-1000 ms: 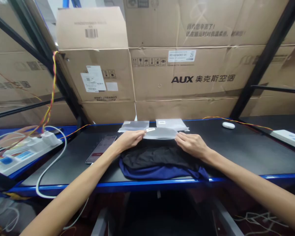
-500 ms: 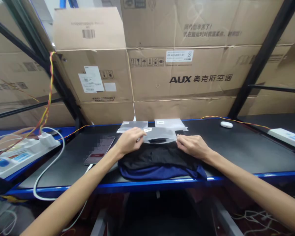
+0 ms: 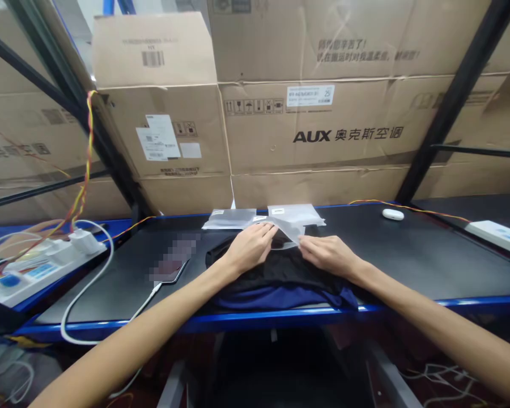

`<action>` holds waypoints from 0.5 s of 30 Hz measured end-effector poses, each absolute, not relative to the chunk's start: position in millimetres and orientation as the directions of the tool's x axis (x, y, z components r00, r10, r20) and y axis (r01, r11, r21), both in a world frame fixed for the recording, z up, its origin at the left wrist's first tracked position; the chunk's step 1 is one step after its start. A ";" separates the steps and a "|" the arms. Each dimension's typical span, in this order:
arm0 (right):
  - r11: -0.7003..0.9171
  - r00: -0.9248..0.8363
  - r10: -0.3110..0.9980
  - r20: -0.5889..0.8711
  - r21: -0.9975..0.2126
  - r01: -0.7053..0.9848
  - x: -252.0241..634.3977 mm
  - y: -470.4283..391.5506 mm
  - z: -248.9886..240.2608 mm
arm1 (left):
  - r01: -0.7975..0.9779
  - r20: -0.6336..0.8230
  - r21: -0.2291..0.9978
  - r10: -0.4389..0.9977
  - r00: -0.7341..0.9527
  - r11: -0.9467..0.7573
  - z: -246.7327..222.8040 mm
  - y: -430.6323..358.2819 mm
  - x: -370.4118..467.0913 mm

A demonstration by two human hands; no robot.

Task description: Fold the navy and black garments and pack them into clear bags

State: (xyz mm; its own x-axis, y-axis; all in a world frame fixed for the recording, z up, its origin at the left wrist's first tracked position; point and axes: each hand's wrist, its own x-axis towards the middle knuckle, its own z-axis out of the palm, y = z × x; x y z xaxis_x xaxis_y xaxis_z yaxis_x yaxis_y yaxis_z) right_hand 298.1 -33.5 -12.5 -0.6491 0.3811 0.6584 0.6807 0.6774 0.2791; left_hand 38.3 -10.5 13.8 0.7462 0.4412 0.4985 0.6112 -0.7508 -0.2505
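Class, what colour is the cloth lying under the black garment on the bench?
Dark blue cloth, clearest in the head view.
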 end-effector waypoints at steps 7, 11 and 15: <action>0.697 -0.743 0.352 0.570 0.370 0.614 300.4 -35.7 -14.0 | 0.780 0.334 -0.043 0.727 0.600 -0.624 0.3 7.0 69.0; 0.696 -0.722 0.427 0.544 0.312 0.647 301.8 -35.9 -14.4 | 0.788 0.265 -0.037 0.755 0.600 -0.614 -2.5 14.6 69.6; 0.665 -0.691 0.487 0.534 0.286 0.690 306.2 -32.8 -14.3 | 0.680 0.262 0.004 0.657 0.707 -0.734 3.0 17.4 55.3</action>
